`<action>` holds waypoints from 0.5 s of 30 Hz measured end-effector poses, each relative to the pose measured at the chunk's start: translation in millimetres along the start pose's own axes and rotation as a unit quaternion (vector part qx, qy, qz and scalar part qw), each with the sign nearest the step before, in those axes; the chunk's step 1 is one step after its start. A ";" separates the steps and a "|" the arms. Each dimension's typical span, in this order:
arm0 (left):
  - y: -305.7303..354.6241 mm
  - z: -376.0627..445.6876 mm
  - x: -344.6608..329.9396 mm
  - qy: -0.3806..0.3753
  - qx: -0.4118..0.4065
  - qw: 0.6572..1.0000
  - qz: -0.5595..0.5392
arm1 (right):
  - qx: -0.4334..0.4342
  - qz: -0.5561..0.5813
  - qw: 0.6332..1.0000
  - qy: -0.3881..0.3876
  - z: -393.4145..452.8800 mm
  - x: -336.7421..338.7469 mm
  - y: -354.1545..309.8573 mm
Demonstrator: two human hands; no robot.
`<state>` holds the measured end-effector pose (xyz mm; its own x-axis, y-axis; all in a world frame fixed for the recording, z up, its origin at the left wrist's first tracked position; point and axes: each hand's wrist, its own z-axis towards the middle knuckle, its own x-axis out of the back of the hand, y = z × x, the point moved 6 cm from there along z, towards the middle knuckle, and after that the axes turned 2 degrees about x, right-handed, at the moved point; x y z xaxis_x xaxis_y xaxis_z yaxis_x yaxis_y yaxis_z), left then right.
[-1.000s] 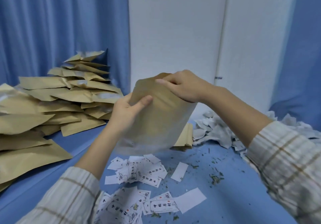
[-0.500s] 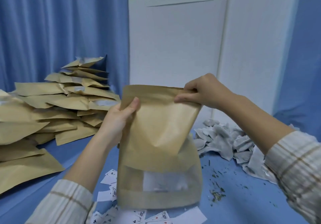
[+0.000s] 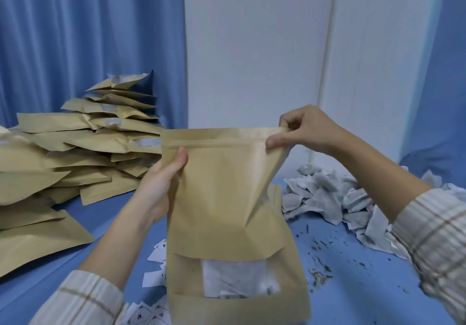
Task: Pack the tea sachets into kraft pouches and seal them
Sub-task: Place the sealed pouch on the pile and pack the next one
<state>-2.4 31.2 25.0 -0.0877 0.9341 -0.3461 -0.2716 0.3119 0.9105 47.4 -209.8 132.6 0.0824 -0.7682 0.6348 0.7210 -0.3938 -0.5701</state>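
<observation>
A kraft pouch (image 3: 227, 198) stands upright in front of me on the blue table. Through its clear window I see white tea sachets (image 3: 237, 281) inside. My left hand (image 3: 161, 180) grips the pouch's left edge just below the zip strip, thumb on the front. My right hand (image 3: 302, 129) pinches the top right corner of the zip strip. A heap of loose white tea sachets (image 3: 335, 193) lies to the right of the pouch.
A tall stack of kraft pouches (image 3: 83, 145) fills the left side of the blue table (image 3: 353, 287). Small printed paper labels (image 3: 153, 279) lie near the front, partly behind the pouch. Tea crumbs (image 3: 320, 266) are scattered right of the pouch. A white panel stands behind.
The pouch has swung from tilted and lifted to upright, its base down on the table. My right hand slid along the top strip to the right corner. My left hand stays on the left edge.
</observation>
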 end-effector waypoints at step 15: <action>-1.6 11.6 2.5 0.072 -0.029 0.991 0.110 | -0.081 -0.201 0.975 -0.056 -0.4 -22.1 36.7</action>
<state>9.0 35.0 25.3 -0.2863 0.9422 -0.1739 -0.2845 0.0897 0.9545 71.8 -207.5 97.4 -0.1034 -0.4785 0.8720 0.5927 -0.7337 -0.3323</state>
